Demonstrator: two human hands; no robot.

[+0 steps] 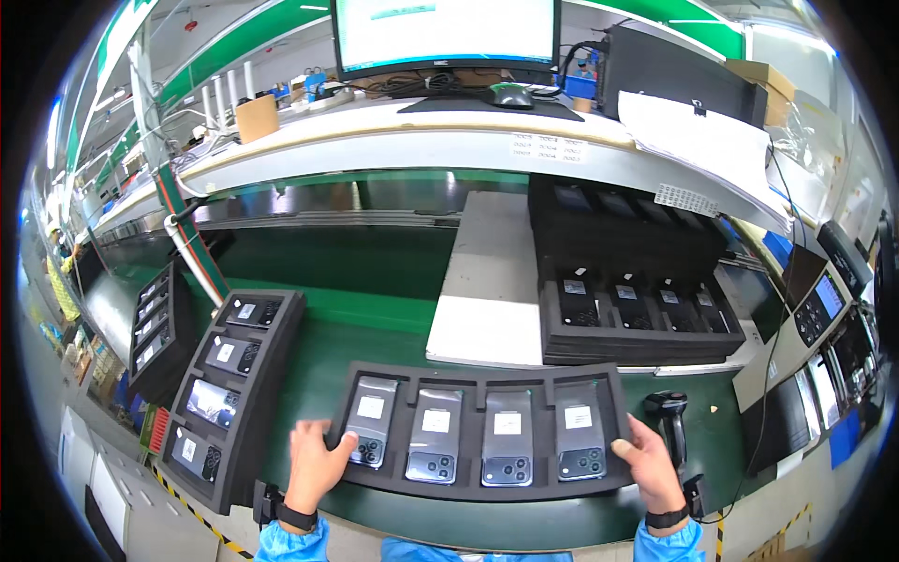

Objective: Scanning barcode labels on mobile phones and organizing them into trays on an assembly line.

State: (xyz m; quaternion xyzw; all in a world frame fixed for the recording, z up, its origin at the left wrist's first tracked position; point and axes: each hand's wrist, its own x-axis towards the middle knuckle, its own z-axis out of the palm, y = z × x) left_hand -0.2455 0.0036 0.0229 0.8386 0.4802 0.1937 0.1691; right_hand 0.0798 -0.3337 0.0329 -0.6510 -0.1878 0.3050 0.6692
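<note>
A black foam tray [472, 440] lies in front of me, slightly tilted to the picture. Several smartphones [508, 440] rest in its slots, backs up, each with a white label and a camera block at the near end. My left hand [316, 465] grips the tray's left end, thumb over the rim beside the leftmost phone [371, 426]. At the right end, my right hand [653, 465] holds the edge with its thumb on top, close to the rightmost phone [581, 426]. The fingers beneath the tray are partly hidden.
Left of me stands another foam tray [255, 382] of phones, with a further tray [142, 351] beyond it. Stacked trays [641, 347] sit back right on a pale board [487, 328]. A black handheld scanner [667, 412] stands near my right hand. Overhead is a shelf with a monitor [448, 33].
</note>
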